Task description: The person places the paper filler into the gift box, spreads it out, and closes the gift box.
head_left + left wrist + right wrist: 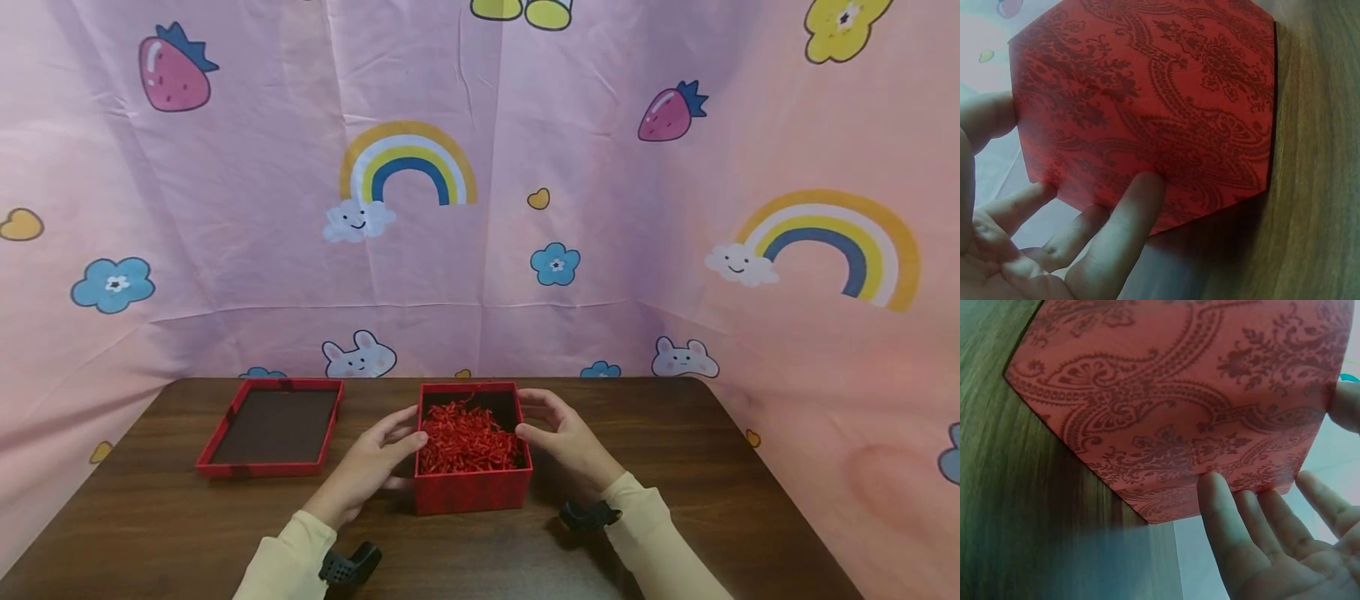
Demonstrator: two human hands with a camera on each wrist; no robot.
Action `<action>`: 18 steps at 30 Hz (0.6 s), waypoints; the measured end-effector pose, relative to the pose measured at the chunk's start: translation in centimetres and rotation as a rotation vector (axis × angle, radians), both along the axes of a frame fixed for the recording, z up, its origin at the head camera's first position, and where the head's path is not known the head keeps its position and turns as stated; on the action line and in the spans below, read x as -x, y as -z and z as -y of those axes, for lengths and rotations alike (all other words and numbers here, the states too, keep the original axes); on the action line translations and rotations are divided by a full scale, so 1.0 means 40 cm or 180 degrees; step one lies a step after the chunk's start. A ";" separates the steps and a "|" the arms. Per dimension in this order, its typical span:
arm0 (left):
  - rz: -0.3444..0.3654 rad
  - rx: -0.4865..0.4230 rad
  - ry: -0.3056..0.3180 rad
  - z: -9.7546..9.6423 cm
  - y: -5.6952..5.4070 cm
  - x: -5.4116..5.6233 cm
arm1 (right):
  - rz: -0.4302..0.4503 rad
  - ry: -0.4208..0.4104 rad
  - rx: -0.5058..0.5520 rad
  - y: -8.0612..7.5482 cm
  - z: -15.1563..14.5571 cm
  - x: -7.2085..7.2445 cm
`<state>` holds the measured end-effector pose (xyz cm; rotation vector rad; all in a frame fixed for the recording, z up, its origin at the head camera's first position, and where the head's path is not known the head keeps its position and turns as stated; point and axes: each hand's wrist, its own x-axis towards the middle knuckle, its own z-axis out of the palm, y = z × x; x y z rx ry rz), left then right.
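Note:
A red patterned gift box (472, 492) sits without a cover on the brown table, filled with red shredded paper (468, 440). My left hand (367, 462) holds its left side, thumb at the top rim and fingertips against the outer wall. From the opposite side my right hand (570, 437) grips it the same way, its thumb on the right rim. In the left wrist view, fingers (1129, 231) touch the dark floral print of the box wall (1147, 94). The right wrist view has the fingertips (1213, 487) along the lower part of the facing wall (1166, 400).
Left of the box, a shallow red lid (262, 469) lies with its dark inside facing up. The wooden table (637, 533) ends at a patterned cloth backdrop (495, 275) behind and on both sides. Black straps (588, 517) are at the wrists.

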<state>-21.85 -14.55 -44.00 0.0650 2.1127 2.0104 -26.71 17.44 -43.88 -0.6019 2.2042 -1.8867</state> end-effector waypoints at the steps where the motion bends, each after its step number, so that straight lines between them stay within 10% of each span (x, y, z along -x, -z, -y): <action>1: -0.0005 -0.0004 0.0000 -0.001 0.000 0.000 | -0.0021 -0.0003 0.0009 0.001 0.000 0.000; 9: -0.0180 0.0146 -0.0036 0.011 -0.006 0.011 | 0.0008 0.0069 -0.0031 0.001 0.001 0.002; 18: -0.0585 0.0648 -0.0167 0.111 -0.079 0.030 | 0.0008 0.0070 -0.0034 0.008 0.007 0.001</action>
